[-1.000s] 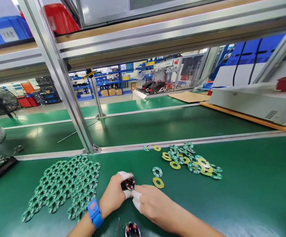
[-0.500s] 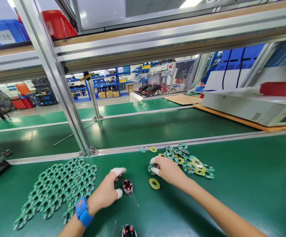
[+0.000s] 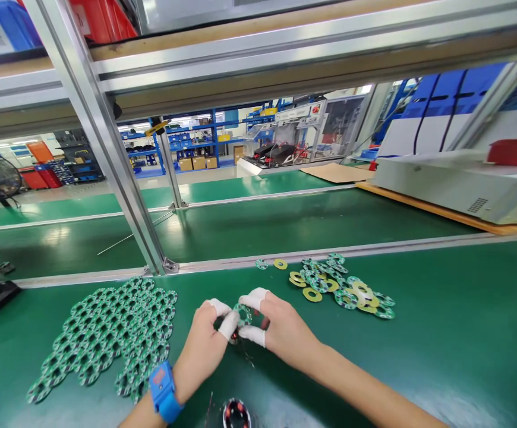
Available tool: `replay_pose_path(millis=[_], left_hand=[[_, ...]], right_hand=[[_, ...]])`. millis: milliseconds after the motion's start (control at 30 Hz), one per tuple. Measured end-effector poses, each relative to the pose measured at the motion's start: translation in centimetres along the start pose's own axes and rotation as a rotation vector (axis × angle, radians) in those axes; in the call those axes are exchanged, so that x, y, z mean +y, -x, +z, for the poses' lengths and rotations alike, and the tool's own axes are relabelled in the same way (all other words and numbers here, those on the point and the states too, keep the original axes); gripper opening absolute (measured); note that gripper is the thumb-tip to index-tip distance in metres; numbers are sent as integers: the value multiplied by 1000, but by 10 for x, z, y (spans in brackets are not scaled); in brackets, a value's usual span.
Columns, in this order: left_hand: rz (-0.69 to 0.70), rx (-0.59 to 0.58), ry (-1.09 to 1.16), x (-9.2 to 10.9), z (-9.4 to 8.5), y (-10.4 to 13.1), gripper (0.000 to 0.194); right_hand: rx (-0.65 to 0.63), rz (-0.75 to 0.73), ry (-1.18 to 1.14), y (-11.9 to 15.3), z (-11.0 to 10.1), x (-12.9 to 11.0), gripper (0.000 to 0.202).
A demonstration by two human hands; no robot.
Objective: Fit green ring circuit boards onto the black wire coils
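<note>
Currently | green ring point(image 3: 244, 308): pinched between right fingers point(image 3: 254, 336) (white-tipped) | left fingers point(image 3: 229, 326): at its edge, grip unclear

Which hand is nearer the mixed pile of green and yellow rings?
Right. The right hand is to the left of the mixed pile and closer to the wearer; the left hand is farther left, beyond the right hand.

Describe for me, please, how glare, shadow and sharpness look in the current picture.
Head view: pale glare on the bench toward the bottom right; head view: a soft shadow below the right forearm; head view: the held ring is too soft for fine detail; head view: the post leans, perhaps partly lens distortion.
</note>
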State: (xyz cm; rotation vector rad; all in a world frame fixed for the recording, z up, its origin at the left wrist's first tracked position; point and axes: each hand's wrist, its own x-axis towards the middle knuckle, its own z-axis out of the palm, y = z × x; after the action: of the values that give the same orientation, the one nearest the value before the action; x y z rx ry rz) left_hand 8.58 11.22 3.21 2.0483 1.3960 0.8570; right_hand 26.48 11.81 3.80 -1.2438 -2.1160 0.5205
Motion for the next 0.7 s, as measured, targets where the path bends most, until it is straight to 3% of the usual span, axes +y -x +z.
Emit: replay_pose_path(millis=[133, 300, 400, 600, 700], left_hand=[[-26, -47, -365, -6, 3, 3, 41], [-24, -113, -287, -20, 11, 3, 38], [-17, -110, -290, -23, 14, 1, 38], [27, -109, -367, -20, 13, 0, 36], [39, -95, -383, -20, 14, 1, 37]], right_hand=[[50, 120, 62, -10, -7, 18, 25], [-44, 199, -238, -13, 2, 25, 13], [-87, 175, -277, -8, 11, 17, 11], [-125, 46, 50, 0, 22, 3, 32], [-151, 17, 192, 1, 22, 2, 32]])
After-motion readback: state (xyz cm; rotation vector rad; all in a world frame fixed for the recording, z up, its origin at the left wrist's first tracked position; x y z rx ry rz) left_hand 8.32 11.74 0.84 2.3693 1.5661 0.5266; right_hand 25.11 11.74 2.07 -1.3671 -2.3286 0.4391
